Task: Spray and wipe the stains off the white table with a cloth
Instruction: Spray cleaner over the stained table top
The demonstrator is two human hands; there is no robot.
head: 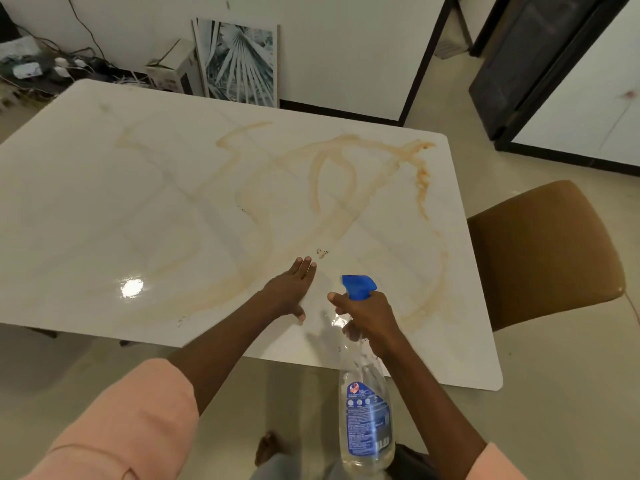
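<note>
The white table (86, 202) carries long orange-brown smears (332, 188) looping across its middle and right side. My right hand (367, 317) grips the neck of a clear spray bottle (367, 410) with a blue trigger head, held over the table's near edge with the nozzle toward the stains. My left hand (294, 289) rests flat on the tabletop with straight fingers, just left of the bottle's head. No cloth is in view.
A brown chair (540, 251) stands at the table's right side. A framed leaf picture (239, 64) and a cardboard box (173, 71) lean at the far wall, with cables and plugs (41, 67) at the back left. Dark door frames (512, 64) stand at the right.
</note>
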